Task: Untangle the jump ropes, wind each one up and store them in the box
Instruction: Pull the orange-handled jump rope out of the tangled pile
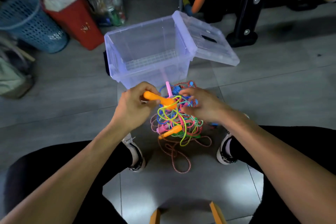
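Note:
A tangle of jump ropes (174, 123) in yellow, pink, blue, green and red hangs between my hands above the tiled floor, its loose loops trailing down between my feet. My left hand (132, 107) grips an orange handle (156, 98) whose yellow cord runs into the knot. My right hand (201, 105) reaches into the top of the tangle with curled fingers; which strand it holds is hidden. A second orange handle (171, 132) and a pink handle (168, 88) stick out of the bundle. The clear plastic box (116, 54) stands just beyond with nothing in it.
The box's lid (212, 42) leans open on its right side. A blue mesh basket (31, 23) and a red bag (72, 14) stand at the far left, a black stand (243, 29) at the far right. My shoes (135, 152) flank the ropes.

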Available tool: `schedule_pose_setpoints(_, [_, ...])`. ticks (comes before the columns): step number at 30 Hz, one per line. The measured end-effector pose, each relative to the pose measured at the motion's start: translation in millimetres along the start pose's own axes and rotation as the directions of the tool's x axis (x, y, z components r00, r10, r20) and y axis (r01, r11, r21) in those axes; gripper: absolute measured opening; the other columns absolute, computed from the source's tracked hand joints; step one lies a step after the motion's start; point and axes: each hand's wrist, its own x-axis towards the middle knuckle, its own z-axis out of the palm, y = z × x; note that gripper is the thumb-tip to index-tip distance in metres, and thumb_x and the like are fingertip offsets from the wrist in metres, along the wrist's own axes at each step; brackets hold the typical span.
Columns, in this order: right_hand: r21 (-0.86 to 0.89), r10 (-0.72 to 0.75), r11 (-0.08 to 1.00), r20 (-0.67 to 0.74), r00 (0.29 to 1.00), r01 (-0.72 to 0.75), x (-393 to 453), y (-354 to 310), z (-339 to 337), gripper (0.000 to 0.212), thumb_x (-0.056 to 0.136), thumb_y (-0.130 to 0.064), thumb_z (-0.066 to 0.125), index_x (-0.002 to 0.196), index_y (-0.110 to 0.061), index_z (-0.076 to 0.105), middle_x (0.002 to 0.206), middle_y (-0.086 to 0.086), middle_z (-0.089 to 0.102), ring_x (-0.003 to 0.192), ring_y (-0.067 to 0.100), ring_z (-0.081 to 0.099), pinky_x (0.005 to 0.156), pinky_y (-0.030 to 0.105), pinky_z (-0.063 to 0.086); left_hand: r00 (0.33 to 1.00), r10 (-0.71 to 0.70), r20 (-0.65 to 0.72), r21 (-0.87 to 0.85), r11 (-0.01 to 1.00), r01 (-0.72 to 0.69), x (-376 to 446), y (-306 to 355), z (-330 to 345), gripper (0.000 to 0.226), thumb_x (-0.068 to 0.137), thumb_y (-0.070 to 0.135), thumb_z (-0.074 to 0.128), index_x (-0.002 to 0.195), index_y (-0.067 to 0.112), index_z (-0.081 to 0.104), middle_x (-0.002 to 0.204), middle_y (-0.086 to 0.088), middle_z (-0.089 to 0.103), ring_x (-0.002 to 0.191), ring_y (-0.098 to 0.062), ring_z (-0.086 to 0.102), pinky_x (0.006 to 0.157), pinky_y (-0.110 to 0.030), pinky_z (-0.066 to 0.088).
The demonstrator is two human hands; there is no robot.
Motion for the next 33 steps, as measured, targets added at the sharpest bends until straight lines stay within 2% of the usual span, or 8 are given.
schedule_pose_setpoints(3, [-0.01,-0.118,0.993,0.074,0.99,0.119,0,-24,-5,0.057,0.085,-0.032,0.071,0.137,-0.024,0.051,0.136,-0.004,0.053,0.124,0.011,0.048,0.106,0.031,0.038,0.996,-0.044,-0.077,-0.303,0.953,0.019,-16,24,-21,0.02,0.079,-0.004,0.073,0.089,0.01,0.063,0.089,-0.002,0.075,0.076,-0.019,0.07,0.074,-0.032,0.056])
schedule_pose_setpoints(9, [-0.044,-0.15,0.988,0.006,0.989,0.15,0,-58,-23,0.012,0.088,-0.027,0.066,0.093,-0.024,0.056,0.078,-0.003,0.06,0.072,0.015,0.057,0.069,0.036,0.046,0.977,-0.08,-0.196,-0.514,0.857,-0.032,-27,44,-37,0.015,0.084,-0.006,0.067,0.093,0.004,0.059,0.088,-0.004,0.075,0.075,-0.021,0.071,0.069,-0.025,0.054])
schedule_pose_setpoints(13, [-0.054,-0.129,0.99,-0.051,0.99,0.127,2,-62,-40,0.011,0.083,-0.016,0.067,0.092,-0.016,0.061,0.076,-0.001,0.064,0.068,0.018,0.058,0.064,0.037,0.046,0.982,-0.043,-0.181,-0.066,0.997,0.031,-19,30,-37,0.019,0.08,0.014,0.075,0.085,0.018,0.057,0.062,0.011,0.062,0.056,-0.007,0.056,0.056,-0.019,0.044])
schedule_pose_setpoints(15, [-0.016,-0.139,0.99,-0.069,0.988,0.138,3,-67,-43,0.01,0.081,-0.014,0.067,0.089,-0.016,0.063,0.076,0.003,0.066,0.068,0.022,0.06,0.063,0.04,0.047,0.992,0.037,-0.117,0.205,0.979,-0.013,-15,26,-36,0.019,0.078,0.022,0.073,0.085,0.021,0.056,0.067,0.009,0.064,0.064,-0.011,0.059,0.062,-0.028,0.049])
schedule_pose_setpoints(18, [0.043,-0.173,0.983,-0.091,0.981,0.178,5,-76,-42,0.009,0.082,-0.013,0.067,0.087,-0.018,0.062,0.071,0.001,0.061,0.061,0.014,0.053,0.059,0.034,0.042,0.995,0.084,0.047,0.288,0.953,-0.094,-2,35,-34,0.012,0.084,0.027,0.068,0.092,0.026,0.06,0.072,0.006,0.065,0.066,-0.017,0.057,0.063,-0.034,0.05])
schedule_pose_setpoints(24, [0.399,0.042,0.914,-0.258,0.965,0.067,21,-76,-72,0.014,0.092,-0.018,0.062,0.089,-0.004,0.066,0.065,0.001,0.065,0.058,0.013,0.058,0.067,0.033,0.049,0.973,-0.182,0.14,-0.229,0.95,0.21,37,62,-46,0.015,0.094,0.022,0.059,0.088,0.009,0.065,0.061,0.004,0.05,0.044,-0.008,0.033,0.044,-0.018,0.027])
schedule_pose_setpoints(29, [0.36,0.066,0.933,-0.197,0.978,0.009,31,-64,-79,0.018,0.094,-0.014,0.055,0.081,-0.015,0.068,0.059,-0.003,0.061,0.055,0.013,0.057,0.065,0.031,0.045,0.874,-0.413,0.256,-0.595,0.645,0.479,48,60,-42,0.015,0.097,0.025,0.053,0.091,0.014,0.061,0.058,0.006,0.047,0.039,-0.007,0.028,0.037,-0.017,0.02])
schedule_pose_setpoints(33, [0.142,0.067,0.989,-0.11,0.992,-0.051,38,-65,-64,0.019,0.094,-0.021,0.055,0.078,-0.019,0.065,0.06,-0.002,0.065,0.052,0.01,0.057,0.062,0.031,0.045,0.844,-0.417,0.337,-0.767,0.399,0.503,54,58,-46,0.019,0.098,0.029,0.049,0.084,0.016,0.054,0.054,0.009,0.041,0.035,-0.005,0.024,0.034,-0.016,0.017])
